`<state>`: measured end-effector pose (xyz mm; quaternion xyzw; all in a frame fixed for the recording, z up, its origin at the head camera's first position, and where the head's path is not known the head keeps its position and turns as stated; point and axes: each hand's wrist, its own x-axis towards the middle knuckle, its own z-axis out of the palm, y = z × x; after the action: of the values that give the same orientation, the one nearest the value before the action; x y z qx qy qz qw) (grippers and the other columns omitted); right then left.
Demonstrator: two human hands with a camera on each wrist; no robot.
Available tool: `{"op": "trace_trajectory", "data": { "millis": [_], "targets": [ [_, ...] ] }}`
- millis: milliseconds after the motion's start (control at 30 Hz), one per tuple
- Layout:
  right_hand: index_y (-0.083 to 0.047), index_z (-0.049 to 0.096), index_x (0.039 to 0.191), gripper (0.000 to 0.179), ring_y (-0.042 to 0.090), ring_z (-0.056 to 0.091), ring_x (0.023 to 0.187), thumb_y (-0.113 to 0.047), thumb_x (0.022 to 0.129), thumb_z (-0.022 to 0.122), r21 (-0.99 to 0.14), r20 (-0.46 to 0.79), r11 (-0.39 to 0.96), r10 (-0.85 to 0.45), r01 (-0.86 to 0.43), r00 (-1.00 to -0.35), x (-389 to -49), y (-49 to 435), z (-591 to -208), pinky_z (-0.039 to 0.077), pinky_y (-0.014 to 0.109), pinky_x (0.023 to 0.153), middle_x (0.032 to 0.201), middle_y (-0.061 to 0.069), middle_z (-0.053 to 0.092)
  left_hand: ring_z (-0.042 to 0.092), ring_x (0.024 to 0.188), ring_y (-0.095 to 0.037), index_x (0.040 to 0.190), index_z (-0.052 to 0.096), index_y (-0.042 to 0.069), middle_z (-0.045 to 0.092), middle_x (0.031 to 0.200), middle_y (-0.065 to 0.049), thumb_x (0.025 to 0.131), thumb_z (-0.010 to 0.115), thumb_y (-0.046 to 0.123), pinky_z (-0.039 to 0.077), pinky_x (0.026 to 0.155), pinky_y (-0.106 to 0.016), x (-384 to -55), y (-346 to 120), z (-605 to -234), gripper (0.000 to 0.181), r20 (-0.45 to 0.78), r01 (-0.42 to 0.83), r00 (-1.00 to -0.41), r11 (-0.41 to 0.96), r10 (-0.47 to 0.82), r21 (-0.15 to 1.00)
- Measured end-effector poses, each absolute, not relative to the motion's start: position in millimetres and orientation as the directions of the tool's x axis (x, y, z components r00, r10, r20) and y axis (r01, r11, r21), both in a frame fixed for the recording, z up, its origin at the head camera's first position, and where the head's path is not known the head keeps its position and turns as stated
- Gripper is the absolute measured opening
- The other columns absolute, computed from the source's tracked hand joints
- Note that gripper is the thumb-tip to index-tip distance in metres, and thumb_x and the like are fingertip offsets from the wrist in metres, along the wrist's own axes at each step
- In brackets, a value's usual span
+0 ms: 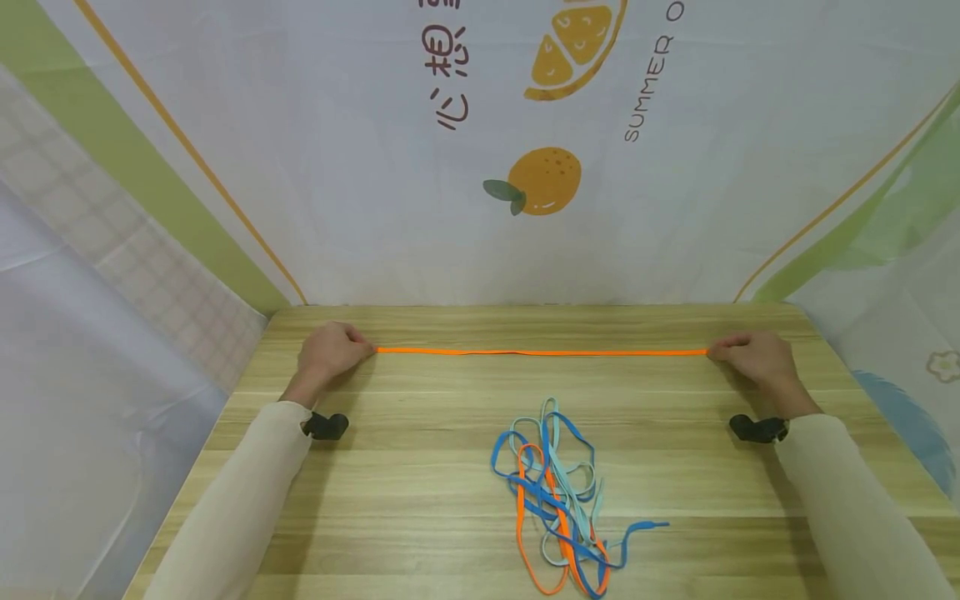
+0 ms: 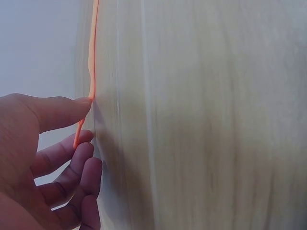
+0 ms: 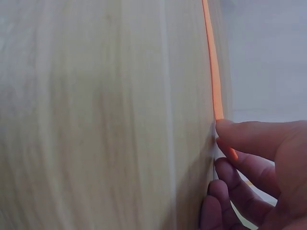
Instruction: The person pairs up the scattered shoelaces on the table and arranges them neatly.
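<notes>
A flat orange shoelace [image 1: 540,353] stretches in a nearly straight line across the far part of the wooden table. My left hand [image 1: 332,350] holds its left end at the fingertips. In the left wrist view, the thumb [image 2: 67,112] touches the lace, and its short tip reaches the index finger; a small gap shows between them. My right hand [image 1: 757,358] pinches the other end between thumb and index finger, with the tip poking out past the thumb [image 3: 254,136]. Whether the lace lies on the wood or just above it, I cannot tell.
A tangled pile of blue shoelaces [image 1: 547,500], pale green laces [image 1: 573,492] and orange lace lies nearer on the wooden table [image 1: 405,500], right of centre. A white printed curtain [image 1: 360,167] hangs behind the far edge and along the sides.
</notes>
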<state>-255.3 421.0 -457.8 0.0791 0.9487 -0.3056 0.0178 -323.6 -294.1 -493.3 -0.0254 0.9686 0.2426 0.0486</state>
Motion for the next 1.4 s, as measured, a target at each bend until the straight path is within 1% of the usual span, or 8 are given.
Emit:
{"op": "trace_trajectory", "data": {
  "millis": [267, 433, 600, 700, 933, 1067, 1267, 1400],
  "targets": [
    [0.006, 0.077, 0.125, 0.042, 0.061, 0.054, 0.125, -0.031, 0.104, 0.074, -0.561, -0.067, 0.817, 0.120, 0.137, -0.990, -249.6, 419.5, -451.7, 0.046, 0.071, 0.103, 0.138, 0.038, 0.063, 0.069, 0.098, -0.037, 0.114, 0.080, 0.011, 0.077, 0.118, -0.013, 0.094, 0.080, 0.058, 0.055, 0.074, -0.049, -308.9, -292.5, -471.1, 0.051, -0.189, -0.125, -0.981, 0.878, -0.040, 0.462],
    [0.007, 0.076, 0.125, 0.046, 0.061, 0.055, 0.124, -0.034, 0.104, 0.075, -0.547, -0.048, 0.827, 0.125, 0.131, -0.991, -246.1, 419.7, -448.2, 0.045, 0.070, 0.104, 0.137, 0.038, 0.064, 0.069, 0.092, -0.034, 0.113, 0.080, 0.009, 0.077, 0.115, -0.013, 0.094, 0.081, 0.056, 0.054, 0.070, -0.045, -299.3, -292.2, -459.1, 0.050, -0.170, -0.135, -0.983, 0.883, -0.064, 0.449],
    [0.010, 0.071, 0.130, 0.055, 0.060, 0.055, 0.124, -0.039, 0.105, 0.073, -0.539, -0.046, 0.832, 0.126, 0.131, -0.991, -243.4, 422.7, -446.2, 0.045, 0.070, 0.104, 0.138, 0.038, 0.063, 0.070, 0.100, -0.038, 0.120, 0.077, 0.003, 0.076, 0.123, -0.019, 0.099, 0.076, 0.045, 0.055, 0.074, -0.044, -274.7, -276.5, -429.5, 0.047, -0.140, -0.120, -0.988, 0.879, -0.062, 0.462],
    [0.011, 0.070, 0.132, 0.056, 0.058, 0.060, 0.120, -0.038, 0.105, 0.073, -0.521, -0.020, 0.847, 0.111, 0.105, -0.994, -242.8, 422.5, -445.2, 0.049, 0.068, 0.100, 0.134, 0.036, 0.067, 0.070, 0.105, -0.039, 0.122, 0.077, 0.004, 0.076, 0.124, -0.019, 0.101, 0.075, 0.042, 0.055, 0.075, -0.045, -267.0, -269.2, -420.4, 0.044, -0.100, -0.095, -0.993, 0.881, -0.055, 0.463],
    [0.012, 0.075, 0.123, 0.045, 0.050, 0.073, 0.098, -0.029, 0.103, 0.076, -0.488, 0.110, 0.870, -0.015, -0.067, -0.994, -236.7, 397.9, -427.5, 0.059, 0.052, 0.078, 0.116, 0.030, 0.076, 0.072, 0.104, -0.037, 0.118, 0.078, 0.002, 0.079, 0.113, -0.015, 0.102, 0.074, 0.035, 0.056, 0.083, -0.049, -253.7, -246.1, -403.9, 0.037, 0.029, 0.031, -0.999, 0.864, 0.020, 0.503],
    [0.011, 0.077, 0.120, 0.041, 0.047, 0.074, 0.094, -0.026, 0.101, 0.080, -0.494, 0.174, 0.857, -0.069, -0.148, -0.982, -228.4, 371.0, -413.5, 0.058, 0.044, 0.069, 0.113, 0.029, 0.077, 0.075, 0.095, -0.033, 0.112, 0.080, 0.002, 0.080, 0.105, -0.013, 0.101, 0.077, 0.033, 0.058, 0.081, -0.048, -241.4, -224.2, -392.7, 0.033, 0.102, 0.130, -0.991, 0.844, 0.089, 0.520],
    [0.007, 0.080, 0.115, 0.035, 0.040, 0.073, 0.092, -0.019, 0.094, 0.087, -0.485, 0.274, 0.829, -0.159, -0.279, -0.948, -211.2, 322.8, -394.8, 0.057, 0.044, 0.071, 0.112, 0.026, 0.078, 0.075, 0.088, -0.026, 0.109, 0.081, 0.004, 0.078, 0.104, -0.009, 0.098, 0.081, 0.031, 0.058, 0.072, -0.043, -219.9, -187.4, -377.1, 0.028, 0.165, 0.242, -0.970, 0.814, 0.181, 0.528],
    [0.003, 0.082, 0.111, 0.029, 0.038, 0.074, 0.092, -0.016, 0.090, 0.090, -0.426, 0.341, 0.817, -0.252, -0.388, -0.906, -198.0, 293.0, -387.7, 0.057, 0.048, 0.074, 0.112, 0.021, 0.079, 0.073, 0.089, -0.023, 0.109, 0.082, 0.007, 0.077, 0.104, -0.005, 0.095, 0.085, 0.028, 0.058, 0.074, -0.042, -203.1, -164.0, -371.0, 0.026, 0.191, 0.303, -0.953, 0.800, 0.237, 0.518]
  ]
}}
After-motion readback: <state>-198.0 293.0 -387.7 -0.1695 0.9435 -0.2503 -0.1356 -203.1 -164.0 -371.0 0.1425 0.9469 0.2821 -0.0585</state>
